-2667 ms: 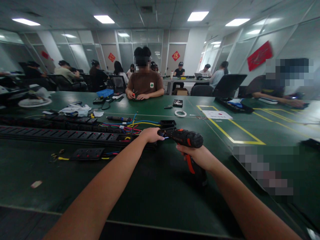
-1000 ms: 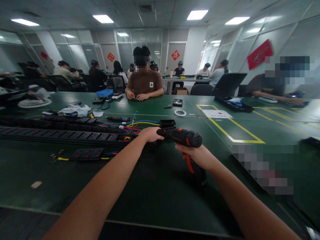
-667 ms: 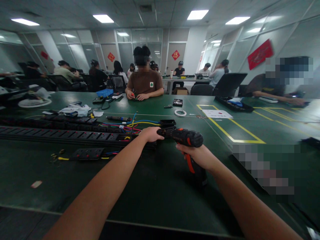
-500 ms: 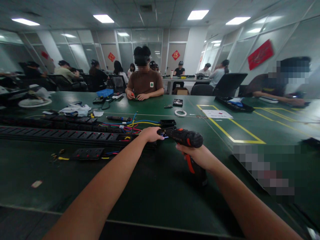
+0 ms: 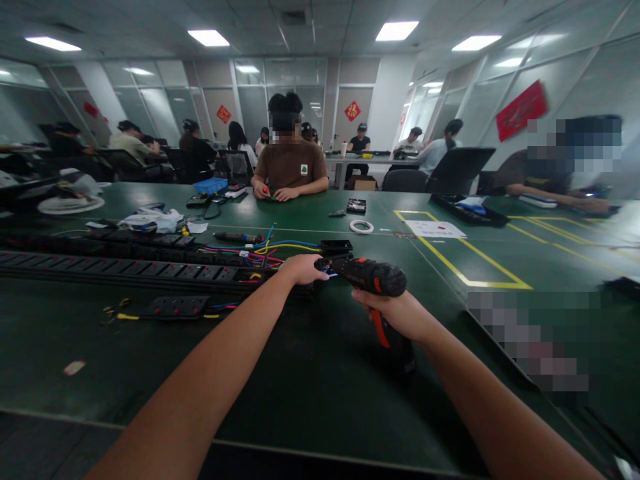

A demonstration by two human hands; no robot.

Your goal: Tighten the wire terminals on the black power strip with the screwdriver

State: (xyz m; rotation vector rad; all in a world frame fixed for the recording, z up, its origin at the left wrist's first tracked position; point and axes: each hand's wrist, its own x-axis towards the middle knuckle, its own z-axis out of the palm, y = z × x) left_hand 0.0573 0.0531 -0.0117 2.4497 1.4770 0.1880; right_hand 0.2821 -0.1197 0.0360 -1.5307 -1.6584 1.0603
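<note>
My right hand (image 5: pixel 395 312) is wrapped round the grip of a black and orange cordless drill (image 5: pixel 375 275), its nose pointing left. My left hand (image 5: pixel 303 269) is closed at the drill's front end, beside a small dark part (image 5: pixel 324 265); what its fingers hold is mostly hidden. Under and left of that hand lies a long black power strip (image 5: pixel 150 268) with a row of sockets. Red, blue and yellow wires (image 5: pixel 265 248) run along its right end. Just behind my left hand sits a small open black housing (image 5: pixel 336 247).
A short socket block (image 5: pixel 180 307) with wires lies nearer me. Beyond are a black screwdriver-like tool (image 5: pixel 237 237), a white tape roll (image 5: pixel 361 227), a paper sheet (image 5: pixel 435 229) and a blue basket (image 5: pixel 210 186). A person (image 5: pixel 290 167) works across the green table (image 5: pixel 300 400).
</note>
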